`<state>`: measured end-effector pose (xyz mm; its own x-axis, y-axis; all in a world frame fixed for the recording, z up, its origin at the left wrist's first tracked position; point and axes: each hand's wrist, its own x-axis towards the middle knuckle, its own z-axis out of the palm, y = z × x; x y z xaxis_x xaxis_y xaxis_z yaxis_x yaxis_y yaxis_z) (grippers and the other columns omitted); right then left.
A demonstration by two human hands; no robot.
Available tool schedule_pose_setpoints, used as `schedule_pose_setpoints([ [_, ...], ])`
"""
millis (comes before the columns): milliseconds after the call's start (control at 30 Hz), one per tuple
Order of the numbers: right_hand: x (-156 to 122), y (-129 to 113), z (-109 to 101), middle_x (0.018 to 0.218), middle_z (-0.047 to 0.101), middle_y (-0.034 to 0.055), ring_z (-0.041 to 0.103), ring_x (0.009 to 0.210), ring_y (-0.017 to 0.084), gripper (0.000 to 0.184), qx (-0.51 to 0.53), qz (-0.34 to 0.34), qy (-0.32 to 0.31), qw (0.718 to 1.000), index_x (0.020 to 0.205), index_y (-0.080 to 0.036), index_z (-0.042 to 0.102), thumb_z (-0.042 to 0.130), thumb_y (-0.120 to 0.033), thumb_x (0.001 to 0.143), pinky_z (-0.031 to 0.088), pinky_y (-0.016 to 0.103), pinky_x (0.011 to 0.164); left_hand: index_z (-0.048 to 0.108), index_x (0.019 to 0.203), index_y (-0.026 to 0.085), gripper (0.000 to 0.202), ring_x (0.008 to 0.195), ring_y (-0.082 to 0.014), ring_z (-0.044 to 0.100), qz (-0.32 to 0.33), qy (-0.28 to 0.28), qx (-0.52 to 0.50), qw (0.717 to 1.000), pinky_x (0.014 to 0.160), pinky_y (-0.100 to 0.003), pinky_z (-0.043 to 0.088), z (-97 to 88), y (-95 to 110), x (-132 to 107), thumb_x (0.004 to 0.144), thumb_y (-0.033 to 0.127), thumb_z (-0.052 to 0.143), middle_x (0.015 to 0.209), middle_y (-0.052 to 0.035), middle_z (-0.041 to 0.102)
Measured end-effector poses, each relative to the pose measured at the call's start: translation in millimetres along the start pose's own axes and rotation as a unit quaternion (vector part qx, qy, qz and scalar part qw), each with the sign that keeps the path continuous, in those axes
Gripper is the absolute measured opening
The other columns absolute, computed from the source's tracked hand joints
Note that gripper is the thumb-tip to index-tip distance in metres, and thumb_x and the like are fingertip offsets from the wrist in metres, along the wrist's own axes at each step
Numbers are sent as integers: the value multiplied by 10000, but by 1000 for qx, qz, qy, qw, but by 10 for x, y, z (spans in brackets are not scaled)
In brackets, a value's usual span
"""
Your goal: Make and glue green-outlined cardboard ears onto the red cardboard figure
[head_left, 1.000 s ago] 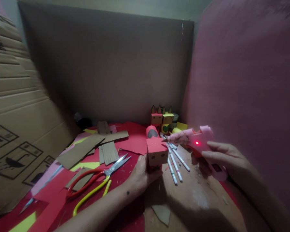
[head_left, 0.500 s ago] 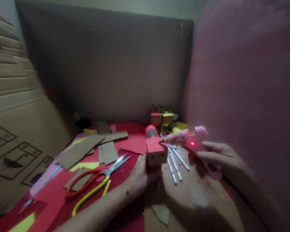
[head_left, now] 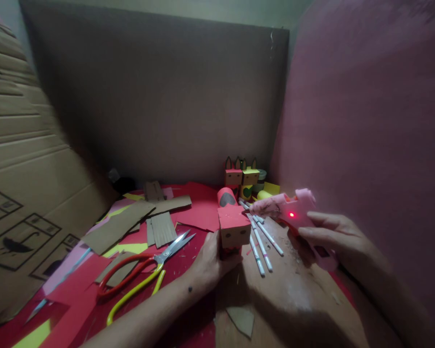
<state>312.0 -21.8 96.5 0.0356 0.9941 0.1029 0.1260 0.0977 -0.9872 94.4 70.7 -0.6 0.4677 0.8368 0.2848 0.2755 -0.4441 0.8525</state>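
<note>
My left hand (head_left: 214, 257) is closed around the lower part of a small box-headed paper figure (head_left: 234, 228). Its head has a red top and a cardboard face with two dark eyes. In my right hand (head_left: 333, 237) is a pink glue gun (head_left: 299, 212) with a lit red light. Its nozzle points left, close to the right edge of the figure's red top. A red paper tube (head_left: 226, 197) with a dark heart lies just behind the figure. Several white pens (head_left: 263, 249) rest on the board beneath the glue gun.
Open scissors (head_left: 159, 258) with red and yellow handles lie left of my left hand. Cardboard strips (head_left: 121, 226) and red paper (head_left: 199, 205) cover the left side. Two finished-looking eared figures (head_left: 234, 177) stand behind. A cardboard scrap (head_left: 242, 319) lies in front on the wooden board (head_left: 297, 299).
My right hand has drawn the glue gun slightly to the right, its nozzle leaving the middle of the red top for its edge. The figure and my left hand have barely shifted.
</note>
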Motion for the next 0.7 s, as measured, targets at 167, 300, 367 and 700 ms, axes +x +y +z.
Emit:
schedule_pose_setpoints([
  [167,-16,-29,0,495,545,-1,452,455,90,250,-5,11,8,1000,601,-151,605,670,-357,728,299,212,442,550,1068,147,403,874,-258,576,-3,-3,4,1000,736,-386,481,-14,18,-1,705,283,660,970,-85,604],
  [300,-32,-31,-19,499,549,6,447,467,103,254,-21,13,14,1000,598,-163,608,662,-373,729,289,229,451,562,1036,156,366,859,-251,576,-5,-6,5,1000,727,-372,480,-19,24,-6,711,292,661,958,-76,607],
  [367,-40,-30,-32,497,548,9,440,469,112,256,-30,17,13,999,605,-174,617,658,-394,729,277,239,451,553,1056,153,379,875,-257,573,-7,-5,5,1000,740,-381,480,-15,9,-8,719,294,656,970,-84,605],
  [700,-42,-33,12,492,543,0,440,454,99,230,-21,13,3,1000,634,-167,628,674,-375,722,279,224,440,540,1072,151,399,870,-258,577,-11,-8,-4,1000,739,-404,488,-1,9,-4,717,280,667,973,-88,602],
])
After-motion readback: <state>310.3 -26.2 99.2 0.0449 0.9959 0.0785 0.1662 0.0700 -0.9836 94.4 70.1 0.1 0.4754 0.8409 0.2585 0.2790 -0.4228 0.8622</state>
